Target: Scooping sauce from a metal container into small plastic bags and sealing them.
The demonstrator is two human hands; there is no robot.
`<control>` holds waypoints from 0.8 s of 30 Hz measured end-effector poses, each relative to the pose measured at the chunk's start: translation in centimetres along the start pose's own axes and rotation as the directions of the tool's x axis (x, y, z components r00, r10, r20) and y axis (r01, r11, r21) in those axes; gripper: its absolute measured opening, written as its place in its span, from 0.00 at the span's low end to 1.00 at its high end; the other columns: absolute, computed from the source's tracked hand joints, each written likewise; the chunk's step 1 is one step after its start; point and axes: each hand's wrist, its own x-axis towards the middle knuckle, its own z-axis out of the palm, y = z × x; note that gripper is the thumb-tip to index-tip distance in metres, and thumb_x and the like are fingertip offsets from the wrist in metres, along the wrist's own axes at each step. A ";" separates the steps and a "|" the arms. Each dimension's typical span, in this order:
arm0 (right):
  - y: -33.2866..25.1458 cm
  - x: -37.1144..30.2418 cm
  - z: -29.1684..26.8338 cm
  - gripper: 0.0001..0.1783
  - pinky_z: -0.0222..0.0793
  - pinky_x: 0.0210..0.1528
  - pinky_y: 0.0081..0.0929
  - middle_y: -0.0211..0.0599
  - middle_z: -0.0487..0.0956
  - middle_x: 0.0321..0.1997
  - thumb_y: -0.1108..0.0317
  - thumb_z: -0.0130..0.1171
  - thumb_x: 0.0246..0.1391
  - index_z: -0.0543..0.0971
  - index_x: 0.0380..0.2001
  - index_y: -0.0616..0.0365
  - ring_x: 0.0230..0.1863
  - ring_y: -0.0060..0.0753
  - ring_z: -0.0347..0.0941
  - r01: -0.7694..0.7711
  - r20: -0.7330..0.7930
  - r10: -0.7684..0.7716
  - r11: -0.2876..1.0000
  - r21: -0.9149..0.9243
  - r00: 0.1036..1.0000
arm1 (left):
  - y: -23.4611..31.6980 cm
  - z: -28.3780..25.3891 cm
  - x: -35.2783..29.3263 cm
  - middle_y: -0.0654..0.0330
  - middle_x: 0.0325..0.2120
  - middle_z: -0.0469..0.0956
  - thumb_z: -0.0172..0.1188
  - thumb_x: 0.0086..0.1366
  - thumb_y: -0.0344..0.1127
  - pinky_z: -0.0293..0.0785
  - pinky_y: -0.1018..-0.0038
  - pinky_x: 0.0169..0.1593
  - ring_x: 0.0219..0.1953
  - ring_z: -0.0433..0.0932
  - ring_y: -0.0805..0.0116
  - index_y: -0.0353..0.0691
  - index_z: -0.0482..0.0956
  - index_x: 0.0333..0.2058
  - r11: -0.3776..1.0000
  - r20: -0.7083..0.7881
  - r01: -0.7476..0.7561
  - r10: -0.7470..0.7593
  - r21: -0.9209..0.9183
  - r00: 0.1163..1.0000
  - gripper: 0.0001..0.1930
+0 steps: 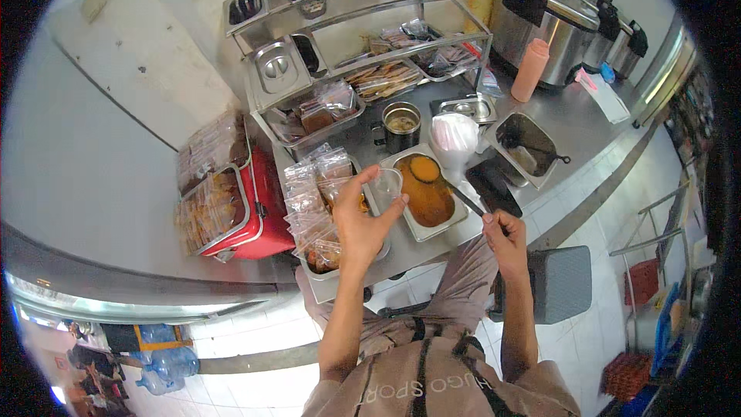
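Observation:
My left hand (361, 224) grips a small clear plastic cup (387, 182) between thumb and fingers, beside the sauce pan's left edge. My right hand (505, 241) is closed around the black handle of a ladle (468, 202). The ladle's round bowl, filled with orange liquid, rests at or just above the surface of the orange-brown sauce (429, 207). That sauce fills a rectangular metal pan (426, 235). Left of it, under my left hand, a metal tray holds several small clear plastic bags (310, 199) of food.
Behind the pan stand a dark metal mug (401, 130) and a white-wrapped bundle (455, 135). A metal pan with a dark utensil (532, 139), a pink squeeze bottle (530, 71) and steel cookers (544, 31) are to the right. A red bag (266, 212) with packets sits left, below a metal rack (363, 9).

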 end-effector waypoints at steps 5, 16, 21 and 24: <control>1.2 -0.3 0.2 0.19 0.51 0.26 0.18 0.17 0.68 0.19 0.66 0.61 0.64 0.73 0.19 0.59 0.24 0.11 0.57 -0.029 0.002 0.029 0.999 0.023 1.000 | 0.0 0.2 0.0 0.51 0.46 0.82 0.77 0.49 0.32 0.72 0.66 0.58 0.51 0.79 0.58 0.34 0.79 0.51 1.000 -0.006 0.012 -0.012 0.001 1.000 0.29; 2.0 -0.5 -0.2 0.19 0.52 0.27 0.19 0.18 0.68 0.20 0.66 0.60 0.65 0.72 0.20 0.60 0.25 0.11 0.57 0.045 0.011 -0.046 0.998 0.050 0.999 | -0.3 0.4 0.4 0.49 0.45 0.82 0.77 0.49 0.34 0.74 0.64 0.55 0.48 0.81 0.55 0.34 0.79 0.50 1.000 -0.029 -0.007 0.007 -0.002 1.000 0.28; 2.1 -0.9 -0.1 0.22 0.44 0.19 0.17 0.13 0.61 0.15 0.60 0.59 0.67 0.69 0.18 0.51 0.17 0.08 0.51 0.005 -0.033 -0.005 1.000 -0.012 0.999 | -0.3 0.3 0.8 0.51 0.44 0.82 0.77 0.49 0.35 0.73 0.62 0.54 0.48 0.80 0.54 0.36 0.80 0.49 0.999 -0.067 -0.020 0.023 0.037 0.998 0.27; 0.6 -0.3 -0.8 0.22 0.43 0.19 0.17 0.13 0.61 0.15 0.59 0.60 0.66 0.69 0.18 0.51 0.17 0.08 0.51 -0.001 -0.056 0.003 0.999 0.046 0.998 | 0.8 0.1 1.2 0.51 0.45 0.83 0.77 0.48 0.35 0.74 0.64 0.55 0.48 0.81 0.57 0.35 0.80 0.50 0.974 -0.054 -0.043 0.056 0.222 0.997 0.29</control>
